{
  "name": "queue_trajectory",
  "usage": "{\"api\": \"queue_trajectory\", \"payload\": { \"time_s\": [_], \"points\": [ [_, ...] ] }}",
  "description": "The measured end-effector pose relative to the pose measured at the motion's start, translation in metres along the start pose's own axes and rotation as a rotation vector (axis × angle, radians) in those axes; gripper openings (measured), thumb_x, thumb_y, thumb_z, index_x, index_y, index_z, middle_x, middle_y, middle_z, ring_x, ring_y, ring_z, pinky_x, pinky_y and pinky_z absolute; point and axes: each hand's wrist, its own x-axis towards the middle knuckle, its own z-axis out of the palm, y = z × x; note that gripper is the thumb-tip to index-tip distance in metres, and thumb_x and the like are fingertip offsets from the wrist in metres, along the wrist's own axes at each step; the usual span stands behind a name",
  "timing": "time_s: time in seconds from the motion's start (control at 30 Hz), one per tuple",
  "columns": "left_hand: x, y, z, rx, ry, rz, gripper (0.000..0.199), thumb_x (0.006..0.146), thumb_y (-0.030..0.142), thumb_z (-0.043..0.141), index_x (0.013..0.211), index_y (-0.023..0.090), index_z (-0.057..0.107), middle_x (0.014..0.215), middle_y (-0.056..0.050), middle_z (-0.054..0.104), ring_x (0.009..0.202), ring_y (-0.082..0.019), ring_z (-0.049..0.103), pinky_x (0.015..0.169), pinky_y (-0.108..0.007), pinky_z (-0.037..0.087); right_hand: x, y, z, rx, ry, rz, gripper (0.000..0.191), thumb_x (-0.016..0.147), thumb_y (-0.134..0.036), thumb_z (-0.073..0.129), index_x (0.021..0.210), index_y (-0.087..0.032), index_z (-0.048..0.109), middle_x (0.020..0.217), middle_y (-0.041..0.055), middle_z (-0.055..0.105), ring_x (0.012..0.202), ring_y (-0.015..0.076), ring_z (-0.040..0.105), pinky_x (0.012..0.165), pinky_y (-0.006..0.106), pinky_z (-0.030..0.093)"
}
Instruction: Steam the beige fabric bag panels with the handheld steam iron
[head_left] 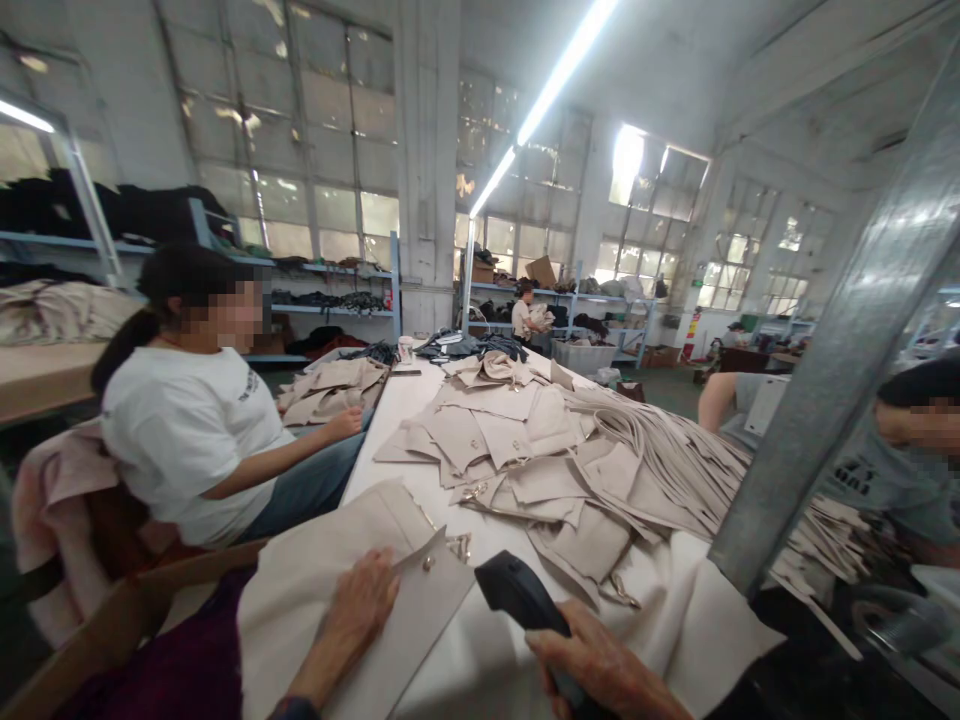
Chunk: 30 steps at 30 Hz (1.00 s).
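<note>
My left hand (364, 600) lies on a large beige fabric piece (300, 580) at the near edge of the white table, its fingers curled against the cloth beside a folded flap with a metal fitting. In my right hand (596, 655) is a black handheld tool (521, 592), its head pointing left just beside the flap's corner. Beyond both hands, beige pieces with metal clasps (540, 480) lie in a loose heap. Long beige strips (660, 430) stretch toward the right side.
A seated person in a white shirt (202, 420) is at the left. A slanted metal post (832, 340) rises at the right, with another person (885, 460) behind it. A cardboard box (112, 640) holds purple cloth at the lower left.
</note>
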Motion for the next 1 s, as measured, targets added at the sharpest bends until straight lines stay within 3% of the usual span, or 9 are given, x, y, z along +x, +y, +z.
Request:
{"api": "queue_trajectory", "payload": {
  "time_s": [0.07, 0.17, 0.33, 0.5, 0.77, 0.87, 1.0],
  "points": [
    [0.007, 0.003, -0.004, -0.105, -0.127, -0.073, 0.020, 0.070, 0.024, 0.046, 0.080, 0.018, 0.063, 0.085, -0.014, 0.070, 0.087, -0.029, 0.062, 0.082, -0.044, 0.047, -0.008, -0.002, -0.002, 0.088, 0.011, 0.090, 0.030, 0.082, -0.048, 0.049, 0.088, -0.019, 0.045, 0.062, -0.0026, 0.054, 0.044, 0.0098, 0.050, 0.039, 0.020, 0.041],
    [0.012, 0.009, -0.010, -0.179, -0.213, -0.130, 0.020, 0.071, 0.027, 0.047, 0.077, 0.018, 0.064, 0.082, -0.009, 0.070, 0.088, -0.025, 0.061, 0.084, -0.036, 0.045, -0.016, -0.005, -0.004, 0.108, -0.001, 0.087, 0.030, 0.082, -0.047, 0.050, 0.078, -0.018, 0.046, 0.053, -0.0039, 0.051, 0.040, 0.0091, 0.047, 0.039, 0.020, 0.042],
    [0.007, 0.017, -0.019, -0.361, -0.361, -0.236, 0.034, 0.077, 0.036, 0.044, 0.072, 0.013, 0.069, 0.066, -0.002, 0.066, 0.069, -0.020, 0.060, 0.060, -0.027, 0.042, -0.019, -0.007, -0.001, 0.092, -0.069, 0.078, 0.035, 0.083, -0.048, 0.050, 0.068, -0.016, 0.048, 0.045, -0.0033, 0.049, 0.037, 0.0086, 0.046, 0.037, 0.019, 0.040],
    [-0.002, 0.021, -0.019, -0.510, -0.387, -0.307, 0.044, 0.080, 0.040, 0.043, 0.088, 0.008, 0.071, 0.068, -0.003, 0.067, 0.063, -0.019, 0.059, 0.054, -0.025, 0.039, 0.001, -0.009, 0.016, 0.115, -0.153, 0.029, 0.031, 0.083, -0.043, 0.052, 0.070, -0.015, 0.050, 0.047, -0.0025, 0.052, 0.036, 0.0085, 0.047, 0.035, 0.019, 0.040],
    [-0.005, 0.011, -0.013, -0.582, -0.356, -0.332, 0.040, 0.081, 0.039, 0.046, 0.093, 0.011, 0.072, 0.081, -0.006, 0.072, 0.078, -0.022, 0.062, 0.068, -0.028, 0.045, 0.058, -0.023, 0.047, 0.074, -0.202, 0.070, 0.026, 0.080, -0.037, 0.053, 0.067, -0.014, 0.051, 0.048, -0.0024, 0.051, 0.036, 0.0082, 0.047, 0.034, 0.019, 0.043],
    [-0.006, 0.010, -0.012, -0.577, -0.338, -0.330, 0.038, 0.081, 0.039, 0.046, 0.091, 0.013, 0.072, 0.082, -0.006, 0.072, 0.081, -0.024, 0.062, 0.071, -0.029, 0.045, 0.078, -0.026, 0.048, 0.113, -0.154, 0.072, 0.028, 0.079, -0.040, 0.056, 0.069, -0.014, 0.051, 0.053, -0.0015, 0.052, 0.039, 0.0083, 0.049, 0.035, 0.019, 0.043],
    [-0.008, 0.014, -0.009, -0.517, -0.333, -0.320, 0.035, 0.082, 0.039, 0.046, 0.092, 0.016, 0.070, 0.082, -0.005, 0.072, 0.080, -0.023, 0.064, 0.070, -0.029, 0.045, 0.089, -0.030, 0.033, 0.169, -0.080, 0.018, 0.032, 0.080, -0.045, 0.057, 0.073, -0.014, 0.050, 0.060, -0.0010, 0.053, 0.043, 0.0087, 0.051, 0.037, 0.019, 0.044]
  ]
}}
